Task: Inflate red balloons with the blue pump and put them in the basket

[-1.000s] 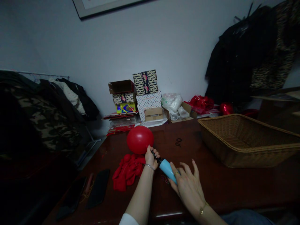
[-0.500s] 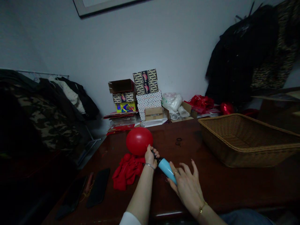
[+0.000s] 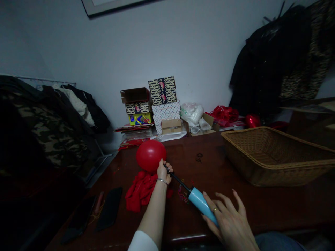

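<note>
My left hand (image 3: 163, 171) is closed around the neck of a partly inflated red balloon (image 3: 151, 155), pinching it onto the black nozzle of a hand pump. My right hand (image 3: 228, 220) grips the pump's light blue barrel (image 3: 202, 205), with several fingers lifted off it. The pump's thin black rod (image 3: 180, 183) shows extended between the two hands. Just under my left wrist lies a heap of flat red balloons (image 3: 141, 191) on the dark wooden table (image 3: 235, 198).
A large empty wicker basket (image 3: 274, 153) stands at the right. Stacked boxes (image 3: 162, 104), plastic bags and red items line the back by the wall. Two dark phones (image 3: 110, 209) lie at the front left. Clothes hang left and right.
My right hand pulled the blue barrel back toward me, drawing the black rod out. The balloon and my left hand shifted slightly left.
</note>
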